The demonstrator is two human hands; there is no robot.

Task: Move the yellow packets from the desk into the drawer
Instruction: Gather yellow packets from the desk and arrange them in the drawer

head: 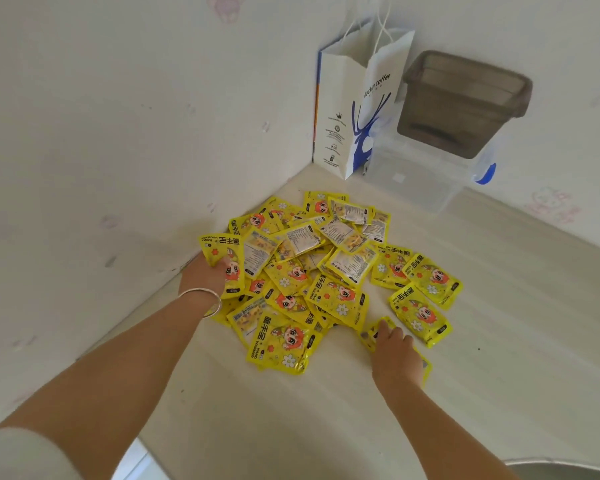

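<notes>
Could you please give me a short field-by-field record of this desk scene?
packets: yellow pile on the desk, near the corner
left hand: grips a packet at the pile's left edge
right hand: rests on a packet at the pile's near right
bag: white paper bag upright in the corner
boxes: grey tub on a clear box
drawer: not in view

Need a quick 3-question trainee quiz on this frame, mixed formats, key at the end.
1. True or false: the yellow packets lie piled on the desk.
2. The left hand does what? A) hangs idle B) grips a packet at the pile's left edge C) holds the paper bag
3. Fill in: the right hand rests on a ___ at the pile's near right.

Key: 1 true; 2 B; 3 packet.
</notes>
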